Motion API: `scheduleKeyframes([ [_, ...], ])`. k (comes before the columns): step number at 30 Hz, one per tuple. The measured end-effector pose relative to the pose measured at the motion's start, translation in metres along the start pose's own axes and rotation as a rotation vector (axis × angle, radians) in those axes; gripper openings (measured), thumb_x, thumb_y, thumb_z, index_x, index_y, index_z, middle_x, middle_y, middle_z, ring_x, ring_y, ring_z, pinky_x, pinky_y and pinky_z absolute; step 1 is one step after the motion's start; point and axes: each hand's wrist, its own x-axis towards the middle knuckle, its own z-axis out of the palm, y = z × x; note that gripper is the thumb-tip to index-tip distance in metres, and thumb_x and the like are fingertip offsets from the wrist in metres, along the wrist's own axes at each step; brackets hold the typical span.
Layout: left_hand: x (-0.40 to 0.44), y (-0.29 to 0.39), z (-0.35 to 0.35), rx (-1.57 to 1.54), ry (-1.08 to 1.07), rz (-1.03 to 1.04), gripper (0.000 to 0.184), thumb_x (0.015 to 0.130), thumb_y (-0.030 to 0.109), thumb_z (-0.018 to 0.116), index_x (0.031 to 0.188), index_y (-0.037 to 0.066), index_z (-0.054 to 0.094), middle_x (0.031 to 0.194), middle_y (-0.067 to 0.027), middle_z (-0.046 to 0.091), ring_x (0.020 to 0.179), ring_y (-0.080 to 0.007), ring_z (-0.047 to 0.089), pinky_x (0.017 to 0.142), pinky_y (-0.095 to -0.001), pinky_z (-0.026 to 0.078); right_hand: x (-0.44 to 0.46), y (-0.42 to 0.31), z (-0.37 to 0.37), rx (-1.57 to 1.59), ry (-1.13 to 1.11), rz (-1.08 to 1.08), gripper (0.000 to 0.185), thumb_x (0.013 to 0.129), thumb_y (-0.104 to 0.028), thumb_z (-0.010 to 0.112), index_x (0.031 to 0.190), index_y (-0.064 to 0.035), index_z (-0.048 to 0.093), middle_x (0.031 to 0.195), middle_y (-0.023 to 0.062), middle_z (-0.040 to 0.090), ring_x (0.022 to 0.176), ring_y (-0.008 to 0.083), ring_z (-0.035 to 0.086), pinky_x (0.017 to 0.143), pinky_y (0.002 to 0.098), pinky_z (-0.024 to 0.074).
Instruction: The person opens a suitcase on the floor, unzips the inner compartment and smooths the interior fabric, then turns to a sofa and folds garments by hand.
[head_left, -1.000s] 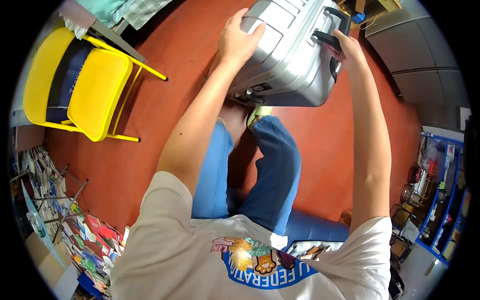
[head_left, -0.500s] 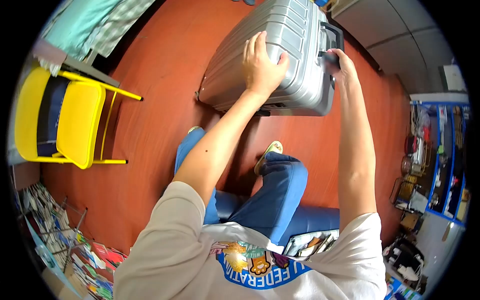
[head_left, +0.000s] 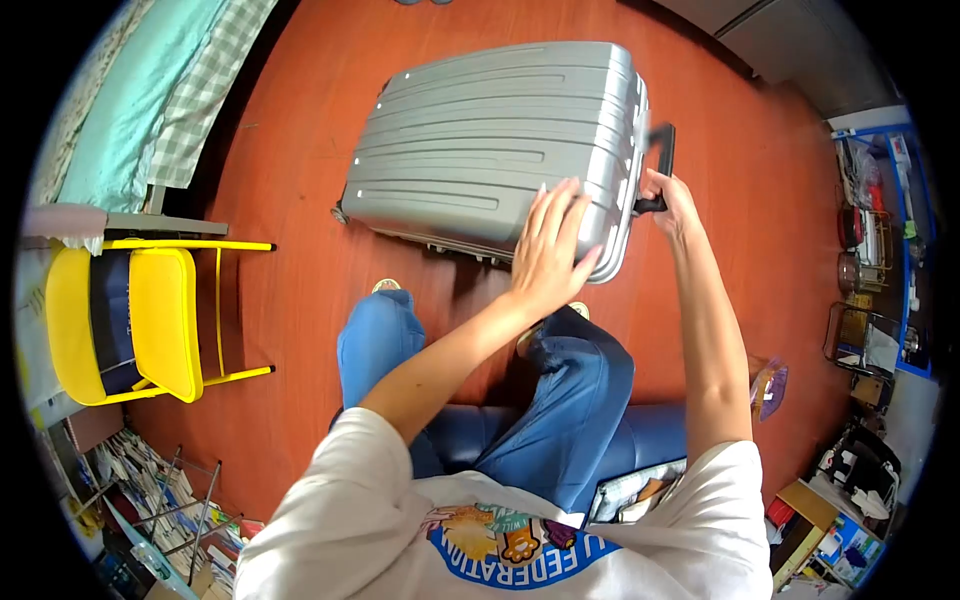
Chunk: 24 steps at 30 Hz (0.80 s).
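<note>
A silver hard-shell suitcase (head_left: 470, 150) with ribbed sides lies on the red floor in front of my legs, its broad face turned up. My left hand (head_left: 550, 245) rests on the near corner of the shell, fingers stretched out and laid flat against it. On the right, my right hand (head_left: 674, 207) is wrapped round the black suitcase handle (head_left: 667, 150), which stands out from the case's end. A wheel (head_left: 340, 213) shows at the suitcase's left end. The underside of the case is hidden.
A yellow folding chair (head_left: 165, 325) stands to the left, below a bed with a checked cloth (head_left: 195, 120). Papers (head_left: 150, 490) are piled at lower left. Blue-framed shelving (head_left: 905, 250) lines the right. I sit on a dark blue seat (head_left: 650, 430).
The suitcase has tipped over so that its broad face points up, and it sits lower and further left in view. Both hands have stayed on it.
</note>
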Motion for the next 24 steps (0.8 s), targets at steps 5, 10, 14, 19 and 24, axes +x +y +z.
scheduleKeyframes([
  [5, -0.090, -0.074, -0.019, -0.153, -0.466, 0.099, 0.048, 0.078, 0.005, 0.066, 0.125, 0.005, 0.057, 0.134, -0.0155, 0.053, 0.122, -0.0372, 0.051, 0.104, -0.0467, 0.043, 0.050, 0.018, -0.057, -0.059, 0.048, -0.016, 0.020, 0.094, -0.010, 0.062, 0.081, -0.0085, 0.048, 0.068, 0.0004, 0.045, 0.059, 0.0133, 0.046, 0.057, 0.0293, 0.0404],
  [10, -0.119, -0.145, -0.011, -0.065, -0.556, -0.030, 0.035, 0.076, 0.005, 0.066, 0.111, 0.002, 0.058, 0.113, -0.0157, 0.057, 0.104, -0.0358, 0.055, 0.093, -0.0455, 0.044, 0.096, 0.019, -0.083, -0.175, 0.138, -0.011, 0.017, 0.097, -0.017, 0.060, 0.085, -0.0087, 0.053, 0.073, 0.0013, 0.051, 0.065, 0.0138, 0.048, 0.063, 0.0302, 0.0424],
  [14, -0.092, -0.174, 0.008, 0.168, -0.390, -0.224, 0.039, 0.076, 0.007, 0.070, 0.112, 0.003, 0.056, 0.113, -0.0166, 0.056, 0.105, -0.0360, 0.053, 0.095, -0.0460, 0.039, 0.142, 0.043, -0.118, -0.286, 0.276, -0.003, 0.018, 0.096, -0.016, 0.062, 0.082, -0.0067, 0.055, 0.071, 0.0018, 0.053, 0.065, 0.0133, 0.050, 0.063, 0.0286, 0.0410],
  [19, -0.061, -0.186, 0.027, 0.511, -0.395, -0.268, 0.108, 0.062, 0.012, 0.087, 0.152, 0.006, 0.027, 0.151, -0.0246, 0.026, 0.140, -0.0443, 0.028, 0.114, -0.0563, 0.024, 0.170, 0.075, -0.156, -0.240, 0.355, 0.067, 0.020, 0.094, -0.019, 0.065, 0.082, -0.0053, 0.058, 0.072, 0.0003, 0.055, 0.066, 0.0120, 0.051, 0.063, 0.0291, 0.0396],
  [24, -0.026, -0.209, 0.074, 0.555, -0.517, -0.129, 0.109, 0.063, 0.010, 0.085, 0.154, 0.008, 0.024, 0.157, -0.0253, 0.019, 0.144, -0.0450, 0.021, 0.116, -0.0578, 0.023, 0.210, 0.104, -0.185, -0.142, 0.406, 0.118, 0.020, 0.094, -0.022, 0.065, 0.094, -0.0022, 0.064, 0.079, 0.0006, 0.058, 0.069, 0.0129, 0.051, 0.064, 0.0293, 0.0401],
])
